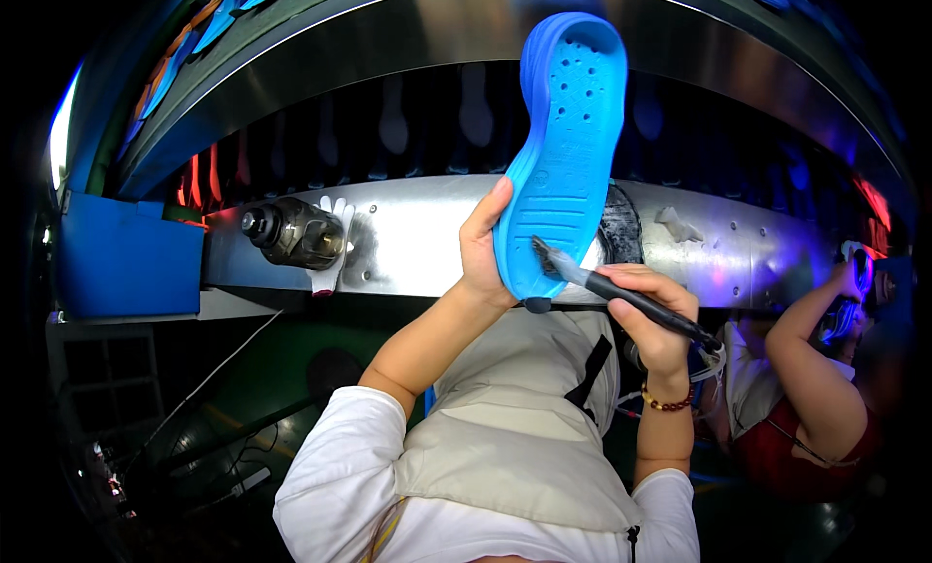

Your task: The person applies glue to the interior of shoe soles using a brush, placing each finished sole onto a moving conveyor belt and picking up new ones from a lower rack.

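A bright blue shoe sole (558,165) with ridges and a cluster of small holes is held up in front of me, its inner face showing. My left hand (482,243) is closed on its left edge near the lower end. Between the fingers of my right hand (655,311) is a brush (631,299) with a dark handle and a pale ferrule. The brush's dark bristles rest on the sole's inside near the bottom end, or just over it; I cannot tell which. A beaded bracelet circles my right wrist.
A metal ledge (417,228) crosses before me, bearing a dark translucent bottle (294,235), a white glove (335,257) and a crumpled scrap (678,225). Behind it, shoe soles (476,107) stand in a dark conveyor. A co-worker (815,398) works at the right; a blue box (131,262) is left.
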A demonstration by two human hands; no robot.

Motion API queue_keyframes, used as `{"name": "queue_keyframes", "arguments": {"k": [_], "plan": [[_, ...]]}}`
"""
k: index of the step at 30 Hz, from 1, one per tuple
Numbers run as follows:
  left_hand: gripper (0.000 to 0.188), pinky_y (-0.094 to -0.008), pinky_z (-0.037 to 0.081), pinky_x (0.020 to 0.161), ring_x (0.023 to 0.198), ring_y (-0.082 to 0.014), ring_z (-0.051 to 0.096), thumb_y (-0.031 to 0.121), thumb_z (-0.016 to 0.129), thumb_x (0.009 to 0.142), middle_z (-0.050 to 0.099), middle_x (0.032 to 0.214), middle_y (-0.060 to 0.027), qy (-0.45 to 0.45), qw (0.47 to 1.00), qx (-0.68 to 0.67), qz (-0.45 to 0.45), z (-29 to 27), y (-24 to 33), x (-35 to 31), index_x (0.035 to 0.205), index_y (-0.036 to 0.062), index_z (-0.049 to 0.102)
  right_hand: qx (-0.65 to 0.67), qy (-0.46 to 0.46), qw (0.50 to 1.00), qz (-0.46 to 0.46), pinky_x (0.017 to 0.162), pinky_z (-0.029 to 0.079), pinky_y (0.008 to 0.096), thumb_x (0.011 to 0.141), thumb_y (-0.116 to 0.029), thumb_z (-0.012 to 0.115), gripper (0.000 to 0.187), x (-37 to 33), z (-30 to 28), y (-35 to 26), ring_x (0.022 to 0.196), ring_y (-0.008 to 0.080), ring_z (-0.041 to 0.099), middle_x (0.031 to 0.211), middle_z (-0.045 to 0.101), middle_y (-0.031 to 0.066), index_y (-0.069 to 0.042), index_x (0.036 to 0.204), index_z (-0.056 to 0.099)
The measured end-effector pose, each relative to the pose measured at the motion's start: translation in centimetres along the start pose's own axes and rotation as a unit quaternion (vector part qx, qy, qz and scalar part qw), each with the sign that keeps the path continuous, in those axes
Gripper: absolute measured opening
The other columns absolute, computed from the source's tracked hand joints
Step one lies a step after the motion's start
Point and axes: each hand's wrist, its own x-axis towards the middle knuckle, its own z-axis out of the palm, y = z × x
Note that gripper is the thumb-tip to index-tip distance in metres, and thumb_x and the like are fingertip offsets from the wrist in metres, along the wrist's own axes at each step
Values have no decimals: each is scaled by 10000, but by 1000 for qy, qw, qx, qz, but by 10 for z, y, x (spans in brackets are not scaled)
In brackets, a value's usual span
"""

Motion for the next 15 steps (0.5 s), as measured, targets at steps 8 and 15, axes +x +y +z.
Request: {"name": "queue_keyframes", "arguments": {"k": [8, 15], "plan": [[501, -383, 452, 886, 1004, -270, 571, 320, 389, 889, 537, 1147, -200, -48, 998, -15, -27, 7, 11, 4, 1233, -43, 413, -113, -86, 987, -75, 780, 494, 328, 655, 29, 677, 235, 18, -11, -15, 851, 266, 631, 916, 640, 177, 28, 887, 638], [492, -385, 471, 859, 968, -263, 590, 325, 404, 888, 554, 1120, -197, -81, 988, -27, -128, 4, 28, 13, 1215, -41, 436, -205, -168, 955, -134, 757, 497, 328, 652, 25, 678, 233, 21, -6, -25, 889, 247, 627, 913, 652, 127, -10, 880, 640]]}}
